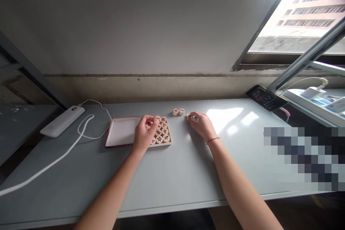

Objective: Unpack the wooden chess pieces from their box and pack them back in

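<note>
A shallow box [122, 132] with a red rim lies on the grey table; its left half shows a bare white bottom, its right half holds several round wooden chess pieces [162, 133] with red and black characters. My left hand [143, 133] reaches over the box and pinches one wooden piece [156, 118] at the top of the stack. My right hand [201, 124] rests on the table to the right of the box, fingers closed on a small pale piece [189, 116]. Two loose pieces [178, 111] lie side by side just beyond, between my hands.
A white power bank [62, 120] with a looping white cable [54, 161] lies at the left. A phone [266, 97] leans at the window sill at the right. A blurred patch covers the table's right end. The wall runs close behind the table.
</note>
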`<state>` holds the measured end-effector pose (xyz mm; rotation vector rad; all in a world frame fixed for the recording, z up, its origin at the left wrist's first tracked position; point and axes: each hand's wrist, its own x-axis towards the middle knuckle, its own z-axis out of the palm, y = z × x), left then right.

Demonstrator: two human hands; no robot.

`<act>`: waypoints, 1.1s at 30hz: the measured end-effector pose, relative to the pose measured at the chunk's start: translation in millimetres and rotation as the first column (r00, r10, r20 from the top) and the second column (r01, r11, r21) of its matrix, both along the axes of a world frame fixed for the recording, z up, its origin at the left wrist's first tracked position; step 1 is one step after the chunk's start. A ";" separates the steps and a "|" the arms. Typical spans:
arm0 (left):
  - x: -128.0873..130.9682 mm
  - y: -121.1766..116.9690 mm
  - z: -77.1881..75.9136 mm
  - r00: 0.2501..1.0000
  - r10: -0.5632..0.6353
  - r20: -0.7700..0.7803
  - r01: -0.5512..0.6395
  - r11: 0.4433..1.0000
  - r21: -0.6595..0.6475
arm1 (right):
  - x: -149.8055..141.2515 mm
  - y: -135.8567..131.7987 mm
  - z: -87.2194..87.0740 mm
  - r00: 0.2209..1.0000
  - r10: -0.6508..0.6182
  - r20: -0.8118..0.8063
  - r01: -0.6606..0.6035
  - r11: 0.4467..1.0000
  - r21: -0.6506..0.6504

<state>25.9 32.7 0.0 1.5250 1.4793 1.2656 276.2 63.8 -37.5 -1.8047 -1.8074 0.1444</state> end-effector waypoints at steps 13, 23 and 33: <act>-4.1 1.3 0.8 0.999 0.028 -0.027 -0.027 0.999 0.025 | -4.7 -4.5 -0.8 0.969 0.023 0.245 0.015 0.988 -0.152; -3.0 1.1 -1.3 0.997 0.019 -0.072 -0.017 0.999 0.037 | -10.2 -6.7 7.4 0.989 0.012 0.145 0.000 0.997 -0.081; 2.1 -6.3 4.1 0.975 -0.095 -0.200 0.116 0.989 0.095 | -72.2 -34.0 30.2 0.882 0.470 0.039 -0.460 0.839 0.290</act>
